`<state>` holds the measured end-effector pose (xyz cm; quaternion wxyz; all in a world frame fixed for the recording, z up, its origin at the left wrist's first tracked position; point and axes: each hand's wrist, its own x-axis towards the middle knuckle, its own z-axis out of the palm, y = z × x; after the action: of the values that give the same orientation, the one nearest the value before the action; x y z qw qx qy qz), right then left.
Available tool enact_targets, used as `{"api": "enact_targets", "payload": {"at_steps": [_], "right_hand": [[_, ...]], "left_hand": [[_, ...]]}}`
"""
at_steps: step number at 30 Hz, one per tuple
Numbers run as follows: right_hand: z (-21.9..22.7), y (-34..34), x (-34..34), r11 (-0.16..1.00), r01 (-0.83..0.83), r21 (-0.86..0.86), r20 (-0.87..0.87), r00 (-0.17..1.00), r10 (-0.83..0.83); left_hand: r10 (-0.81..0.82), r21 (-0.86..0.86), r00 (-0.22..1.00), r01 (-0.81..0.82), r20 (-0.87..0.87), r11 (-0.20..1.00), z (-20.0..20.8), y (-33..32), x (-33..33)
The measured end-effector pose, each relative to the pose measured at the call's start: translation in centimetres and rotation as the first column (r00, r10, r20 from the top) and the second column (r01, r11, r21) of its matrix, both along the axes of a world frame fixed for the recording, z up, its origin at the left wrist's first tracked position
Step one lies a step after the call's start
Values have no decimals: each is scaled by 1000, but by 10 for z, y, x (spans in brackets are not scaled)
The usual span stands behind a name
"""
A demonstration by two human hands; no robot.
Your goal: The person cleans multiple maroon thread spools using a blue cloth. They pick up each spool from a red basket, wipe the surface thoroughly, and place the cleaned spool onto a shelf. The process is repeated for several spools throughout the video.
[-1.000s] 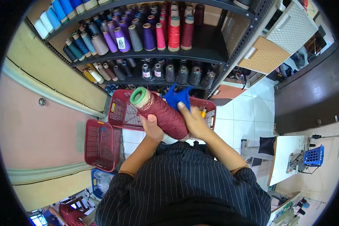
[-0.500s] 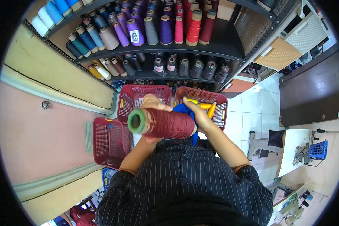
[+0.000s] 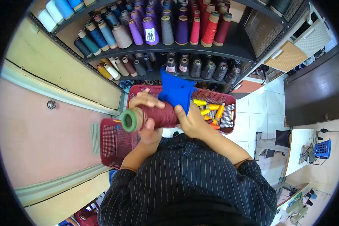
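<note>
A large cone of maroon thread (image 3: 159, 116) lies tilted across both hands, its hollow green end (image 3: 129, 119) pointing left. My left hand (image 3: 150, 136) is wrapped round the cone near that end, thumb below and fingers above. Gripped in my right hand (image 3: 194, 122) is a blue cloth (image 3: 178, 94), pressed against the cone's right end. The cloth stands up and spreads away from me over the baskets. The cone's far right end is hidden by the cloth and my right hand.
Below the hands, the right red basket (image 3: 231, 116) holds yellow and orange thread cones (image 3: 219, 112). Another red basket (image 3: 106, 150) sits at left, beside a pink door (image 3: 56, 139). Ahead stands a black shelf (image 3: 233, 45) packed with thread cones. A white sewing table (image 3: 298, 148) is at right.
The blue cloth, bunched behind the cone before, now stands up and spreads forward above it. My left thumb now shows below the cone, and the cone has shifted slightly left.
</note>
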<state>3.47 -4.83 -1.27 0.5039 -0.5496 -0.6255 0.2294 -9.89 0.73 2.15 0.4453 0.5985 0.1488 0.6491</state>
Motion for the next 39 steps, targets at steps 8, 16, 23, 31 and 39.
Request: {"api": "enact_targets", "payload": {"at_steps": [8, 16, 23, 31, 39], "right_hand": [[61, 9, 7, 918, 32, -395, -226, 965, -131], [-7, 27, 9, 843, -248, -477, -343, 936, 81], [-19, 14, 9, 932, -88, -351, -765, 602, -231], [38, 6, -7, 936, 250, 250, -385, 912, -141], [-14, 22, 1, 994, -83, -64, -54, 995, 80]], "left_hand": [[-78, 314, 941, 187, -328, 931, 16, 18, -40], [53, 385, 982, 22, -182, 923, 2, 12, -50], [-34, 7, 986, 33, 162, 999, -15, 25, -19], [13, 99, 998, -7, -69, 995, 2, 18, -36], [-135, 338, 972, 195, -192, 921, 6, 17, -46]]}}
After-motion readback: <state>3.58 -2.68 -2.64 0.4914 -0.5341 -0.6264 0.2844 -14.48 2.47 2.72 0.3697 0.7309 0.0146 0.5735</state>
